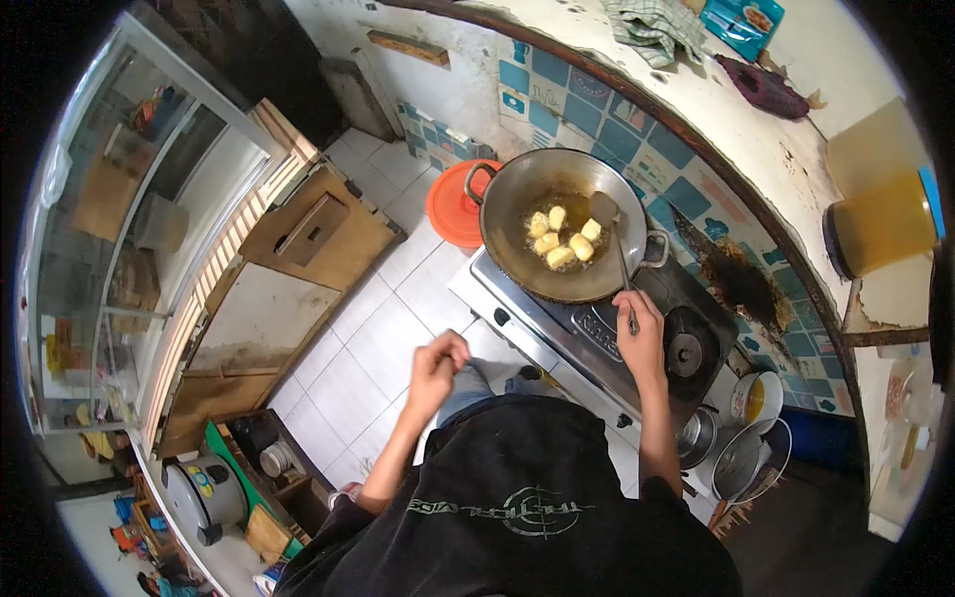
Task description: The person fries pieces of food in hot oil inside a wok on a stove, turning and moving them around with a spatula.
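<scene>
My right hand (640, 333) is wrapped round the handle of a metal spatula (623, 257). The spatula's blade rests inside a large wok (507, 214) with two loop handles. Several pale yellow fried pieces (581, 247) lie in the oil at the wok's bottom, close to the blade. The wok stands on the left burner of a gas stove (587, 320); the right burner (684, 350) carries nothing. My left hand (435, 370) hangs in front of my body, apart from the stove, its fingers curled in with nothing visible in them.
An orange lidded bucket (453, 207) stands behind the wok's left side. Bowls and a strainer (748, 463) sit right of the stove. On the ledge are a cloth (652, 30) and a container of yellow liquid (885, 224). A wooden cabinet (288, 269) and a rice cooker (207, 495) are at left.
</scene>
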